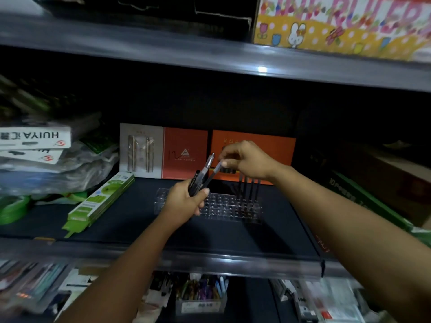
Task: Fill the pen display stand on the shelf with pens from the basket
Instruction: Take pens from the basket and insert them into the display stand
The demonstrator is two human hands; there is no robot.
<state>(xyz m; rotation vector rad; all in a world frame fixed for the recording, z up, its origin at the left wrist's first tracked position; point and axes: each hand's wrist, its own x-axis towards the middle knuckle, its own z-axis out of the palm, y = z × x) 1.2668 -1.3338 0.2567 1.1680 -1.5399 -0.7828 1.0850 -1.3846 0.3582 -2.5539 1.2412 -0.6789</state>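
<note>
A clear plastic pen display stand (224, 207) with many holes lies on the dark shelf (140, 229). Several dark pens (249, 190) stand upright in its right side. My left hand (184, 201) is closed around a small bunch of black pens (201, 176), held just above the stand's left part. My right hand (247, 159) pinches the top end of one pen of that bunch (215, 170) between thumb and fingers. No basket is in view.
Orange and red pen boxes (186, 152) lean at the shelf's back. A green box (102, 199) lies left, with white boxes and bags (35, 141) beyond. Dark cartons (363, 194) sit right. A tub of pens (200, 297) stands on the lower shelf.
</note>
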